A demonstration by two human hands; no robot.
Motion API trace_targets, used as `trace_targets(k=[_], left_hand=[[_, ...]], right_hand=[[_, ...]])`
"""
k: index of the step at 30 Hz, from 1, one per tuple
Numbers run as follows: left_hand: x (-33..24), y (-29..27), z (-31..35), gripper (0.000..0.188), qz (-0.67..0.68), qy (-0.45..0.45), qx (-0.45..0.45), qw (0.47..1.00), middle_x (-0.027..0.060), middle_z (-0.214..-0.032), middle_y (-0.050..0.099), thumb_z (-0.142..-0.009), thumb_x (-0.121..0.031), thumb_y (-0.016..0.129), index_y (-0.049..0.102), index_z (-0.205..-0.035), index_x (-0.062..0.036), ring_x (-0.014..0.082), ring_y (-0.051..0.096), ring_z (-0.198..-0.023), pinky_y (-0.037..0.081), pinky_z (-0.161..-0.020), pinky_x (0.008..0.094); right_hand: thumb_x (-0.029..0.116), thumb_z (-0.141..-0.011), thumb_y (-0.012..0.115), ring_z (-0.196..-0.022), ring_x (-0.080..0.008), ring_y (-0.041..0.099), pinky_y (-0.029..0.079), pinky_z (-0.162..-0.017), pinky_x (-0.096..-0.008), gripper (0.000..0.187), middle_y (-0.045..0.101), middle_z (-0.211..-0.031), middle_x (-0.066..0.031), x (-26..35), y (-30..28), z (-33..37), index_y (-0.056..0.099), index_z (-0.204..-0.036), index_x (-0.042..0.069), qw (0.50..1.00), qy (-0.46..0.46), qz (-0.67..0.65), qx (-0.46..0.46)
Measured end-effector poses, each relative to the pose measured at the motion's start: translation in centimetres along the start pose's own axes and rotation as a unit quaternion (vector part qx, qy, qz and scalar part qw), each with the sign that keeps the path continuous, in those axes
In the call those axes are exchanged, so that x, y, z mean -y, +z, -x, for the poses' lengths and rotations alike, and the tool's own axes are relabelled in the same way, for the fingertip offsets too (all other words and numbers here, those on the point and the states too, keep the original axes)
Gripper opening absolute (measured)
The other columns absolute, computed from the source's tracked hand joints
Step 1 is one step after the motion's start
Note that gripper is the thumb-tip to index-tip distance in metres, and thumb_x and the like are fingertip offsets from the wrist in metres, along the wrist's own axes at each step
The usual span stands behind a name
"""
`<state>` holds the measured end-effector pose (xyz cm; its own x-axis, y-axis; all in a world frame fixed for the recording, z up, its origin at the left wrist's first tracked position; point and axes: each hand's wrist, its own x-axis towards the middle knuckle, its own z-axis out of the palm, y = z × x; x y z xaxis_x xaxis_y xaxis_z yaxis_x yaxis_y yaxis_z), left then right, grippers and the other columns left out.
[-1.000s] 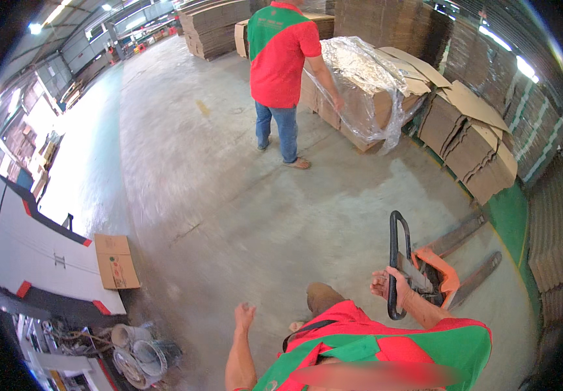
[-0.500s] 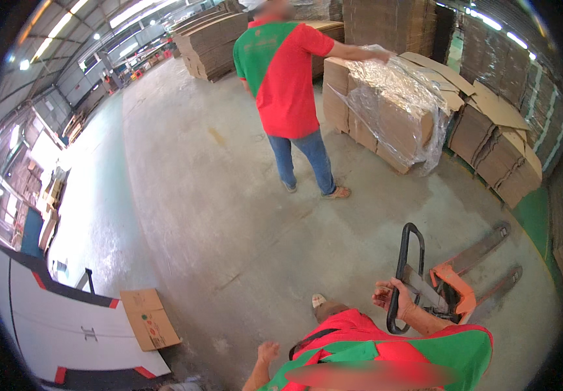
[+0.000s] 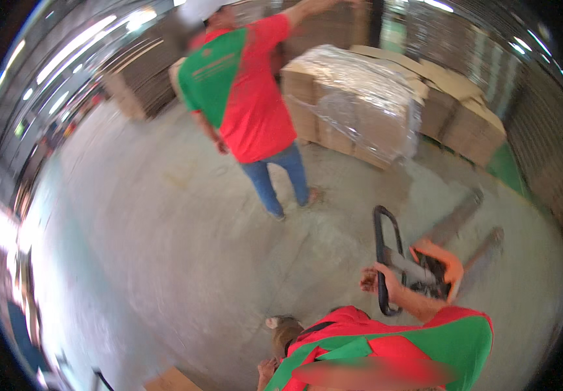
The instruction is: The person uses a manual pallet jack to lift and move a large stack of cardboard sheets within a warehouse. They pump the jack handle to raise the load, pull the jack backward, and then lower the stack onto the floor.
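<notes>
Grip unchanged: your right hand (image 3: 374,280) stays clamped on the handle (image 3: 385,260) as the co-worker (image 3: 249,104) nears; left hand (image 3: 267,370) state unreadable.

A pallet jack (image 3: 425,260) stands before the wrapped boxes (image 3: 359,104), co-worker (image 3: 245,111) left.

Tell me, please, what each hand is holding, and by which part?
The right hand grips the black loop handle of the orange pallet jack on its left side. The left hand appears to hold nothing.
</notes>
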<state>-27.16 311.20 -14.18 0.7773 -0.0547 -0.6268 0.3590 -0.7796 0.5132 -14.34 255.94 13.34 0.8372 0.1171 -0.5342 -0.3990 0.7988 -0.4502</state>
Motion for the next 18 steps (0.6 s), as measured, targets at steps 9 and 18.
trace_targets(k=[9, 18], left_hand=[[-5.0, -27.5, -20.4, 0.048, 0.303, 0.028, -0.065, 0.950, 0.0146, -0.090, 0.068, -0.090, -0.015, 0.071, 0.053, -0.128, 0.0072, 0.0200, 0.068, -0.070, 0.056, -0.058, 0.0314], [-2.7, -38.9, -41.9, 0.055, 0.250, 0.166, 0.022, 0.954, 0.0166, -0.094, 0.069, -0.089, -0.019, 0.074, 0.052, -0.131, 0.0084, 0.0205, 0.069, -0.073, 0.056, -0.060, 0.0309]], right_hand=[[0.042, -0.098, 0.058, -0.084, -0.0237, 0.069, 0.057, -0.078, -0.0377, 0.041, 0.069, -0.089, -0.0117, -7.7, 9.5, -7.6, 0.063, -0.109, 0.003, 0.980, -0.049, 0.155, -0.112], [0.045, -0.099, 0.056, -0.088, -0.0245, 0.068, 0.056, -0.083, -0.0389, 0.045, 0.070, -0.095, -0.0133, -21.7, 16.0, -24.4, 0.062, -0.113, 0.003, 0.982, -0.079, 0.153, -0.082]])
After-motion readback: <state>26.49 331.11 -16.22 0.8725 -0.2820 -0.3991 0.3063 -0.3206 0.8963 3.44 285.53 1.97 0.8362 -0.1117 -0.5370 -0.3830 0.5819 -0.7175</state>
